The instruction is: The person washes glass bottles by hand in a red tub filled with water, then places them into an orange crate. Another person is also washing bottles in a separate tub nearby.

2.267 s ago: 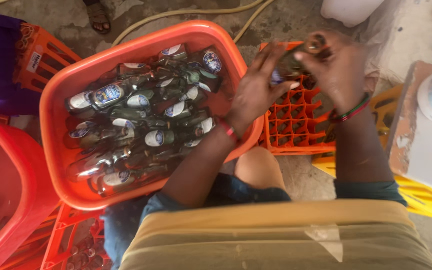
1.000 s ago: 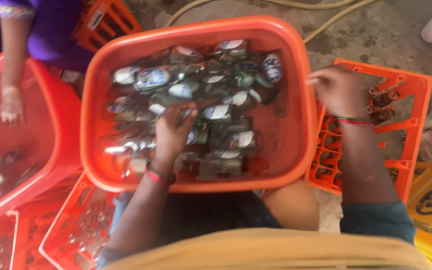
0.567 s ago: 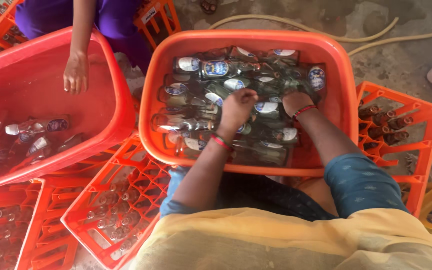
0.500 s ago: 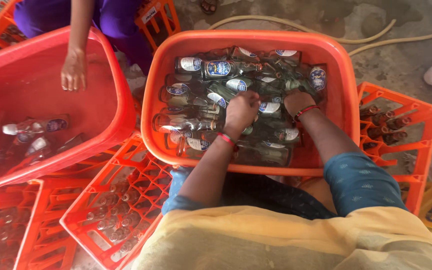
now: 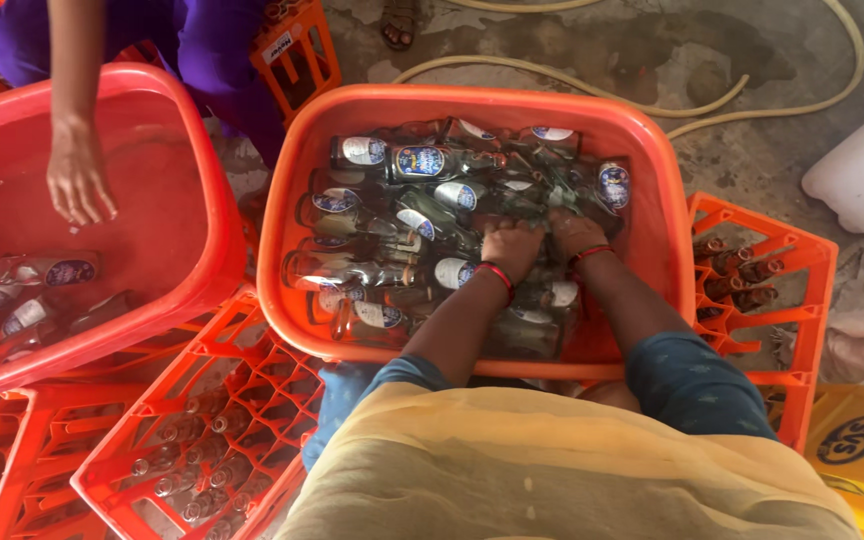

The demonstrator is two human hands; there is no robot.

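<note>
Crates [image 5: 207,440] nearest the person already held upright bottles in many cells, and the crate on the right [image 5: 757,285] held only a few. Beyond them, the left hand [image 5: 512,248] and right hand [image 5: 574,232] were sunk among the glass bottles [image 5: 402,215] that crowded the orange tub [image 5: 652,190], though whether they gripped one I could not tell. Judging by that pile, most of the sorting remained, while farther left another person's hand [image 5: 77,180] hung open over a red tub [image 5: 197,200].

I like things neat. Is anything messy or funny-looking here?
Yes. The glass bottles in the orange plastic tub lie jumbled on their sides, pointing every way, half under water. Both hands, left hand and right hand, are dipped among them. In the orange crate beside it, bottles stand upright in neat slots.
</note>
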